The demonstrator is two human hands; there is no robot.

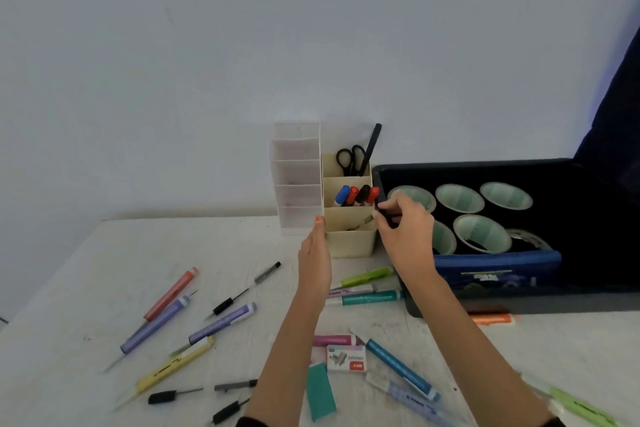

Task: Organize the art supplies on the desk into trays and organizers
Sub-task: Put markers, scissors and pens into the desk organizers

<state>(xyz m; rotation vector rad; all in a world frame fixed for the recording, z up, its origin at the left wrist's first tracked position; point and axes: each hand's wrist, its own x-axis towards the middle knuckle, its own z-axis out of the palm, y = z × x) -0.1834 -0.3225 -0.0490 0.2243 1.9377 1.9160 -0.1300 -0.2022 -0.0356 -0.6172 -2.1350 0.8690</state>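
Your left hand [314,253] is open. Its fingers are straight, and its fingertips [319,221] touch the front left corner of the tall cream organizer [349,243]. That organizer stands on the white desk [242,246], close to the wall.

Your right hand [406,230] pinches a thin black tool [385,213] with a grey tip. The tip points down into the slot just in front of the markers. The slot wall hides whether it touches the bottom.

The back slot of the cream organizer holds a pair of black scissors [349,158] and a long black pen [371,147], both standing up. The next slot holds four markers [356,195] with blue, red, black and red caps.

A clear plastic organizer [298,177] with stepped slots stands right beside the cream one, on its left. A dark blue plastic bin [495,265] sits on its right, with rolls of tape [459,198] inside.

Many things lie loose on the desk near you:
- To your left are an orange-red pen [171,293], two purple pens [156,326] and a yellow pen [175,367].
- Between your arms are a light green pen [367,277], a teal pen [372,297] and a small white box of staples [347,359].
- By the bin lies an orange marker [493,319].
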